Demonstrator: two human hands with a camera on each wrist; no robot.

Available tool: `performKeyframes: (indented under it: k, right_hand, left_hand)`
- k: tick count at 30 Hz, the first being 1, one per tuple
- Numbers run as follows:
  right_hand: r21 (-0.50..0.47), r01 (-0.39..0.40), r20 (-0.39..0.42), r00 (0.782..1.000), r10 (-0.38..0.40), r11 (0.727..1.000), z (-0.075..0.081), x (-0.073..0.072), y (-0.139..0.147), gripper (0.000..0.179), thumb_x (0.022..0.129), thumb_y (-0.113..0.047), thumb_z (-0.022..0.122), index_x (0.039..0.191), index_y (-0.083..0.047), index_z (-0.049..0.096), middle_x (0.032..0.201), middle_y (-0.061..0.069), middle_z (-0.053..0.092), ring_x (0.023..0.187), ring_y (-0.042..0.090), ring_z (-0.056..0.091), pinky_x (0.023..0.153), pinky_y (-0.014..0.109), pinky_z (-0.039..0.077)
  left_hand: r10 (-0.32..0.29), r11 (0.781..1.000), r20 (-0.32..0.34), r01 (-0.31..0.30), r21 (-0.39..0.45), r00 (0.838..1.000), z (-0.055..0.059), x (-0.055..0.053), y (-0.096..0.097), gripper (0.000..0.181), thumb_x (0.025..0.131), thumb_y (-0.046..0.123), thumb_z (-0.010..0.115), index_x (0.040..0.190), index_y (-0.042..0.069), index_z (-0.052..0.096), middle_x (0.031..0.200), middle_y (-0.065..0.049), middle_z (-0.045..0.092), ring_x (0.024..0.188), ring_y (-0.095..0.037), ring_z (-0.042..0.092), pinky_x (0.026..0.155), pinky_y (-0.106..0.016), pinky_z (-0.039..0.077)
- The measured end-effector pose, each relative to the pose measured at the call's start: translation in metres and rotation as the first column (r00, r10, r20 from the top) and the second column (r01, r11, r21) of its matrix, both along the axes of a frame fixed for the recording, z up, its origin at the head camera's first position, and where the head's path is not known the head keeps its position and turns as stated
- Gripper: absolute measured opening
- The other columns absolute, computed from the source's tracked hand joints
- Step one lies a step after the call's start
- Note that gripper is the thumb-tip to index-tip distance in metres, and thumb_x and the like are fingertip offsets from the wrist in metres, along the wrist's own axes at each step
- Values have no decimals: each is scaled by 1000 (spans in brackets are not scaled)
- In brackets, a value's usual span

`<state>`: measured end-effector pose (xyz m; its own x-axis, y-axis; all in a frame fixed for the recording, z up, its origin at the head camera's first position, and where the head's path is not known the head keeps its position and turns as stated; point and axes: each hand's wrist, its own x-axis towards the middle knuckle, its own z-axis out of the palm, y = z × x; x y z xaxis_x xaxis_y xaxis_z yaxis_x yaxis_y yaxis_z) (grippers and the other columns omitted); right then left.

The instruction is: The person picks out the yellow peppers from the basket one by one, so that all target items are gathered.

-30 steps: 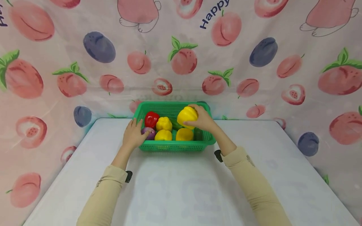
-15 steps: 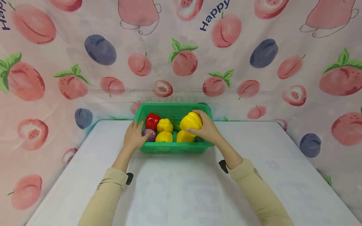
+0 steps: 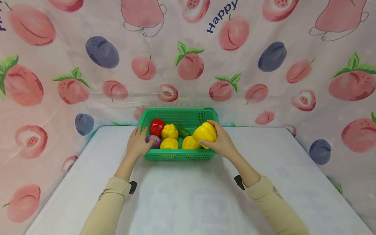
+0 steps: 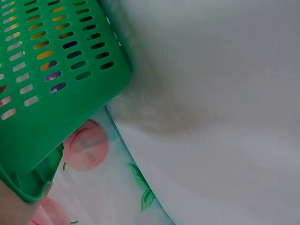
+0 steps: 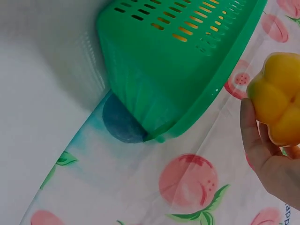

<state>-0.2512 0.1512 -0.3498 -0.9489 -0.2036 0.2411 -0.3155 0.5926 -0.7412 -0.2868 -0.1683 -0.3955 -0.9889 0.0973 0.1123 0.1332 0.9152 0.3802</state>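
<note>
My right hand (image 3: 223,140) grips a large yellow bell pepper (image 3: 204,133) over the right end of the green basket (image 3: 179,155). Its thumb presses the near side and its fingers reach round the back; the right wrist view shows the pepper (image 5: 276,96) beyond the basket's rim. At the basket's left end, my left hand (image 3: 137,143) rests on the rim with fingers extended, the thumb overlapping a purple round vegetable (image 3: 155,142). Inside lie a red bell pepper (image 3: 157,127), two smaller yellow peppers (image 3: 169,131), a yellow rounded one (image 3: 190,143) and a cucumber (image 3: 182,132).
The basket stands at the far edge of a white table (image 3: 188,195), close to a fruit-printed cloth (image 3: 188,85) hung behind. Small black devices (image 3: 239,181) sit at both wrists.
My right hand has moved right and toward me with the yellow bell pepper, uncovering more of the cucumber and covering the dark green thing at the right. The left hand stays at the rim.
</note>
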Motion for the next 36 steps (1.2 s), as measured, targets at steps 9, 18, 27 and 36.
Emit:
performKeyframes:
  k: [9, 18, 27, 36]
  right_hand:
    - [0, 48, -21, 999, -47, 999, -1, 13, 17, 77, 80, -25, 75, 143, -10, 33, 137, 15, 46, 105, 31, 53, 86, 46, 52]
    - [1, 115, -36, 993, -115, 993, 0, 19, 38, 76, 82, -26, 73, 143, -7, 33, 135, 17, 47, 104, 32, 51, 88, 48, 51]
    - [-4, 161, -41, 986, -161, 987, -1, 13, 54, 74, 84, -27, 70, 144, -5, 32, 136, 20, 46, 107, 34, 50, 93, 51, 49]
    - [-28, 216, -32, 976, -217, 976, -9, 5, 68, 74, 85, -24, 69, 144, -2, 29, 138, 22, 43, 109, 37, 48, 96, 53, 46]
  left_hand:
    - [-3, 1000, 0, 3, 3, 1000, 0, 0, 0, 71, 93, 38, 48, 145, -6, 27, 151, -34, 14, 140, -48, 13, 116, -58, 13]
    - [-7, 1000, 1, 7, 8, 1000, 0, 1, 1, 71, 93, 38, 49, 145, -6, 27, 151, -34, 15, 140, -49, 13, 115, -59, 14]
    - [-5, 1000, 12, 5, -10, 1000, 1, 0, -1, 72, 94, 39, 47, 145, -7, 25, 151, -35, 12, 141, -48, 9, 117, -56, 11]
    - [-19, 999, 25, 20, -31, 1000, 2, -1, 1, 74, 94, 41, 45, 145, -7, 23, 151, -35, 9, 141, -49, 6, 118, -54, 7]
